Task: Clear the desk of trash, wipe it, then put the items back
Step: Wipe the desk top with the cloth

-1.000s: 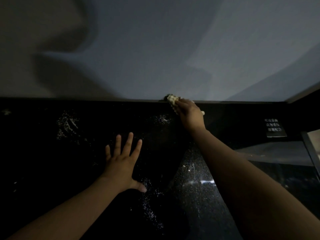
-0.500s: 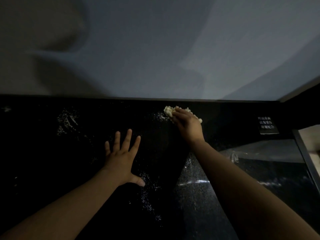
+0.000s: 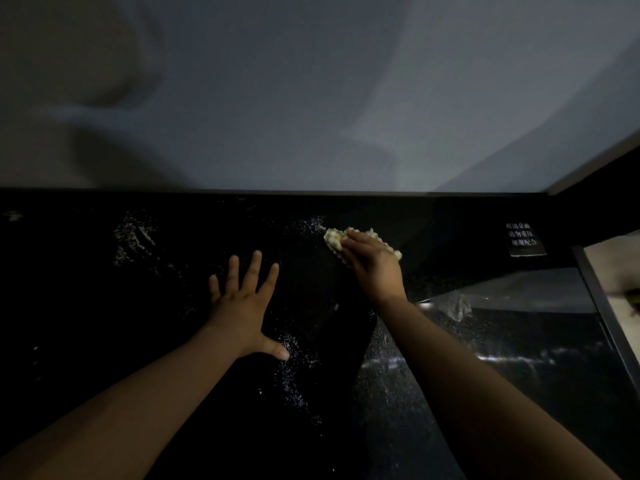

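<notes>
two hands, left hand [image 3: 242, 306] and right hand [image 3: 373, 266], one cloth [image 3: 332, 238], one desk [image 3: 104, 341].

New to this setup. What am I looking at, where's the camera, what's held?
No machine here: a person's two bare hands, filmed by one wide-angle camera on their head, looking forward and down. The left hand lies flat, fingers spread, on the dark desk. The right hand holds a pale bumpy cloth against the desk, near the wall. White specks dot the desk. A small sign stands far right, its writing too small to read.
</notes>
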A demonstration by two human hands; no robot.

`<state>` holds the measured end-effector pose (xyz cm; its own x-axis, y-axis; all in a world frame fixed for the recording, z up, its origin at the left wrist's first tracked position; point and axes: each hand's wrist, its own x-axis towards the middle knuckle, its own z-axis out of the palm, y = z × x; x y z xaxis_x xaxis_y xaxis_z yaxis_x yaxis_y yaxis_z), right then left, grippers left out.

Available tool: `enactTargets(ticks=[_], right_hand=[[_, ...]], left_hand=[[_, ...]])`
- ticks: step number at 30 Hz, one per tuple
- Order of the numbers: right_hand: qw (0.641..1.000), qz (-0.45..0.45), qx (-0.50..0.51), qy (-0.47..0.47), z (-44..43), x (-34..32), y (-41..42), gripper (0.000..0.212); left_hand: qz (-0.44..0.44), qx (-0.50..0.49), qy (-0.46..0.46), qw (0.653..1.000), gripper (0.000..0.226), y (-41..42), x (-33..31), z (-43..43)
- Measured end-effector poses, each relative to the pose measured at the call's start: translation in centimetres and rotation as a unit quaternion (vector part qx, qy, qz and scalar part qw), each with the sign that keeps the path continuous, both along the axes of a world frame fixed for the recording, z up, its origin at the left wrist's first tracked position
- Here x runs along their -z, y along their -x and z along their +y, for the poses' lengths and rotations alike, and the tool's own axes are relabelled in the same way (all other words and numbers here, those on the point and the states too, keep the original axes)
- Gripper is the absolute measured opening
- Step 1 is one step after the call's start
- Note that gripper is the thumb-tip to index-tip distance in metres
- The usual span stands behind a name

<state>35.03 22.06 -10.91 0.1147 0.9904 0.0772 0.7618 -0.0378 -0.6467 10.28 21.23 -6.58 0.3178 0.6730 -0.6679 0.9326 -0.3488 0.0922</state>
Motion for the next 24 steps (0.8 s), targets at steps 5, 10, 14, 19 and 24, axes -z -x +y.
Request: enactTargets(ticks=[5,10,14,19,24], right_hand=[[1.0,0.006,-0.002,-0.001,-2.5,0.2,0.3,0.024],[1.0,0.004,-0.006,-0.008,-5.1,0.3,0.7,0.023],[1.0,0.022,0.005,0.002,-7.6,0.2,1.0,0.025],[1.0,0.015,0.004,0.009,-10.5,0.3,1.4,0.025],[1.0,0.01,0.013,0.011,-13.2,0.1,2.0,0.025]], left_hand=[[-0.001,-0.004,-0.004,1.0,0.145,-0.1,-0.1,0.0],[-0.01,-0.012,-0.01,1.0,0.144,-0.1,-0.3,-0.1],[-0.02,-0.018,-0.016,1.0,0.132,-0.5,-0.7,-1.2],[-0.07,-0.018,-0.025,0.997,0.119,0.1,-0.9,-4.1],[-0.063,0.004,-0.012,0.998,0.121,1.6,-1.5,-7.0]])
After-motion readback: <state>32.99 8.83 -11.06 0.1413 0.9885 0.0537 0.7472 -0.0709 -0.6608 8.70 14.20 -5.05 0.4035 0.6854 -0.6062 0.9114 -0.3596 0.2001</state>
